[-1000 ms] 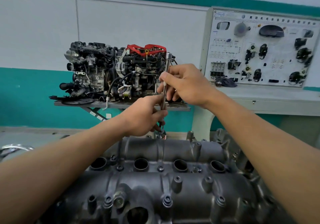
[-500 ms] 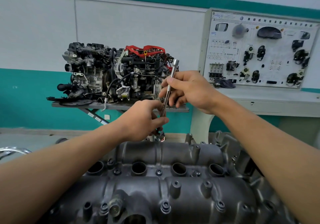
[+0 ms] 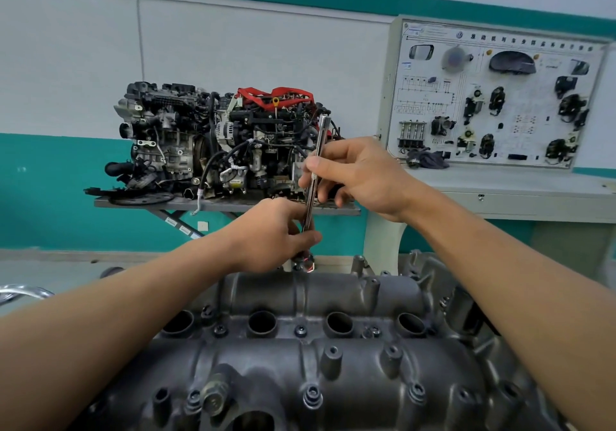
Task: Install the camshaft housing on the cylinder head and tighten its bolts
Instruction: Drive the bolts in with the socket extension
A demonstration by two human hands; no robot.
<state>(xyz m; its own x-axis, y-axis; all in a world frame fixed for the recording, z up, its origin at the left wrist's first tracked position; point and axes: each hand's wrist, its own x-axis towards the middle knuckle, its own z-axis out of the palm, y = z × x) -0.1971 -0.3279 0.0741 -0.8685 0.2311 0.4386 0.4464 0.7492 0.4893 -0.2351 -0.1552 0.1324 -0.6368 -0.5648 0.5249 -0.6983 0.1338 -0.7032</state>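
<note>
The dark grey camshaft housing fills the lower half of the view, with a row of round plug holes and several bolts in its bosses. A slim chrome extension bar stands nearly upright over the housing's far edge, its lower end with a red-marked socket at a bolt there. My left hand grips the bar's lower part just above the socket. My right hand pinches the bar's upper part between thumb and fingers. The bar's square top end pokes out above my right hand.
A complete display engine with red cables sits on a grey lift table behind the housing. A white training board with car parts stands on a cabinet at the right. A chrome pipe shows at the left edge.
The bar's top has tilted slightly to the right and my right hand has shifted a little down along it. My left hand keeps its grip low on the bar.
</note>
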